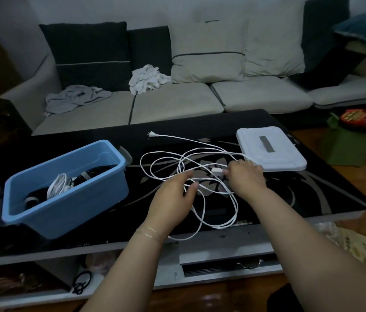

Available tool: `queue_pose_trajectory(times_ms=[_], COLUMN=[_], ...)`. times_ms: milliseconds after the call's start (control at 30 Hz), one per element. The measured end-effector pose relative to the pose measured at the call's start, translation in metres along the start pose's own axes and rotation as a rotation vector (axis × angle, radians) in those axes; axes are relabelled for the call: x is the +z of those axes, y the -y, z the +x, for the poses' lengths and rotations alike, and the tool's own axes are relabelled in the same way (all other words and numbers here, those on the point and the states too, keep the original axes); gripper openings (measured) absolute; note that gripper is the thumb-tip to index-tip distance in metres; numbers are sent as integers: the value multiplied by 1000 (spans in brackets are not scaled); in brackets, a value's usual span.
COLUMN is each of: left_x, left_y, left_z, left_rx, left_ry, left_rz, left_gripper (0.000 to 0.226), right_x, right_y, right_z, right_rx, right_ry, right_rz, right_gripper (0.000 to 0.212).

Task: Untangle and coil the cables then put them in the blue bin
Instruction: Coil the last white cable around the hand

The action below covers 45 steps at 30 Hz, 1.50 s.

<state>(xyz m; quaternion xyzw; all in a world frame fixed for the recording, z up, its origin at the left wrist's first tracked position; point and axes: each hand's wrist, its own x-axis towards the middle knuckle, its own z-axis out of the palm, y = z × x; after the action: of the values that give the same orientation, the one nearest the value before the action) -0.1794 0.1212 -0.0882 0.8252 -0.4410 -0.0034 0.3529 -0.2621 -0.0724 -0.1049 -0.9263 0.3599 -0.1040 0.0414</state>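
A long white cable (202, 206) lies in loose tangled loops on the black table (312, 194). Its two-pin plug (152, 134) rests at the far end. My right hand (246, 176) pinches the cable's white end connector (217, 171). To its left, my left hand (175, 194) hovers over the loops with fingers spread and relaxed, its fingertips near a strand. The blue bin (65, 206) stands on the table's left, with coiled white and black cables (59, 186) inside.
The bin's white lid (272, 152) lies flat at the table's right, touching the cable. A sofa with cushions and crumpled clothes runs behind the table. A drawer handle (248, 264) sits under the front edge. Clutter lies on the floor to the right.
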Motion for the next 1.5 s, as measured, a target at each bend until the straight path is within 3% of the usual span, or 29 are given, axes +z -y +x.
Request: queue_pose_trajectory(times_ms=[133,167,233,300,367,433,567,633,733,867,933,1067,1200,1267,1333,1500], left_x=[-6,-8,-17,-28,-39,-47,-61,-62,-54,-49,-49,-47,-43,-38,-37,-43], left_y=[-8,-11,-19,-23,-24,-26,-22,-18,-16,-16,-16,-16,-15,-19,-22,-19], left_z=[-3,-4,-7,-10,-13,-16,-21,-20,-20,-18,-17,-14,-16,-17,-16,-6], left_rx=[180,179,141,137,125,63,94,90,-60,-211,-234,-228,-186,-222,-252,-300], left_ry=[44,89,128,95,92,169,362,474,603,656,675,659,722,695,639,322], left_rz=[48,14,-207,-339,-397,-609,-1028,-1073,-1080,-1189,-1275,-1415,-1439,-1489,-1600,-1718], left_gripper=[83,84,63,35,22,12,18,41,56,36,32,41,37,33,31,42], right_x=[-50,-61,-79,-94,-110,-119,-108,-95,-77,-62,-57,-49,-44,-44,-42,-40], right_y=[36,47,62,67,64,56,50,52,57,61,56,49,46,44,44,47], right_z=[-32,-44,-68,-87,-95,-90,-86,-89,-90,-85,-81,-72,-66,-67,-70,-85], right_rx=[-370,-462,-587,-589,-529,-465,-406,-381,-416,-451,-429,-324,-244,-227,-221,-371], right_ry=[-117,-125,-150,-147,-122,-86,95,60,94,104,143,242,220,175,130,82], right_rz=[140,145,142,277,443,483,884,1045,949,969,1096,1122,1127,1113,1086,465], right_gripper=[21,19,16,14,20,28,35,29,16,10,15,43,48,54,41,11])
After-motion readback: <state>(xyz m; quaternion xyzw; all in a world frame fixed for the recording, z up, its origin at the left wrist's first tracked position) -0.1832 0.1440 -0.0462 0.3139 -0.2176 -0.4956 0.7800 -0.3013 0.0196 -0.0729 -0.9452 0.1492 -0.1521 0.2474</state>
